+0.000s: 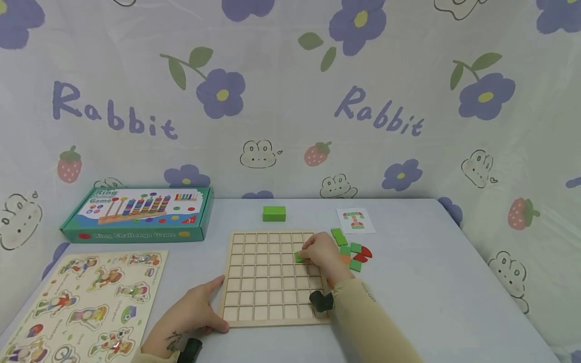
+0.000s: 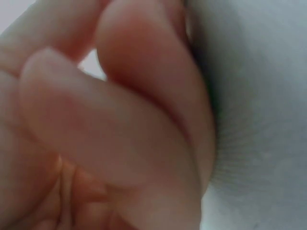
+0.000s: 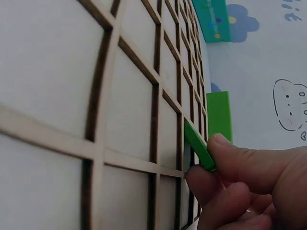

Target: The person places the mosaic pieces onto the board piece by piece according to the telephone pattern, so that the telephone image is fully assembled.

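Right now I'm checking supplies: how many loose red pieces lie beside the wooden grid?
2: one red piece right of a green square, the other red piece just below, in the head view. The right hand may hide others.

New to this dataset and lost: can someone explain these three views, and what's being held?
No robot: a person's bare left hand and right hand. The wide picture comes from a head camera looking forward and down; each close-up comes from a camera on one wrist. The left one shows mostly blurred fingers.

On the table lie a wooden grid board, a game box, a picture puzzle, a green block, a printed card and loose coloured pieces.

The right hand pinches a small green piece at the grid; the left touches the board's near left corner.
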`<state>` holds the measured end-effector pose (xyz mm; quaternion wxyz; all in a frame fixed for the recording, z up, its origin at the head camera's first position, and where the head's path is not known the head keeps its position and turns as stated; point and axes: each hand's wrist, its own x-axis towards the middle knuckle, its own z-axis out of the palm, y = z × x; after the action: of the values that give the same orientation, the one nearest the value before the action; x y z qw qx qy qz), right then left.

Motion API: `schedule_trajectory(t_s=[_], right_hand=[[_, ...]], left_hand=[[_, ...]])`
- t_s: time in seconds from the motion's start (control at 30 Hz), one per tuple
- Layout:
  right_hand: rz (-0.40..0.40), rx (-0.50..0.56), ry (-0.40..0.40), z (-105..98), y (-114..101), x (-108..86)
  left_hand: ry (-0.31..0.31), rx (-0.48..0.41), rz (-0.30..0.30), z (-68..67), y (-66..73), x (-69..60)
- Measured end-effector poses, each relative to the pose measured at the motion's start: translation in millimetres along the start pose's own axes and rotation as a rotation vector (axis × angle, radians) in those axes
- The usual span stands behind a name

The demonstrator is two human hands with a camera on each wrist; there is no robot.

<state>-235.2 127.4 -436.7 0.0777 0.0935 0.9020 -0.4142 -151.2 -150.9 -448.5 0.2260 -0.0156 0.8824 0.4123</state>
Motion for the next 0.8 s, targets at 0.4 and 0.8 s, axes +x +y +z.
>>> schedule_trajectory(t_s=[0.4,0.8], right_hand=[[-0.005,-0.226,0.031,3,-8,-1.5],[-0.016,-0.352,0.056,6,-10,0.8]], left_hand=[[-0.011,0.027,0.001,-0.4,-0.2,-0.8],[-0.011,0.035,0.004,0.5,-1.4,1.1]])
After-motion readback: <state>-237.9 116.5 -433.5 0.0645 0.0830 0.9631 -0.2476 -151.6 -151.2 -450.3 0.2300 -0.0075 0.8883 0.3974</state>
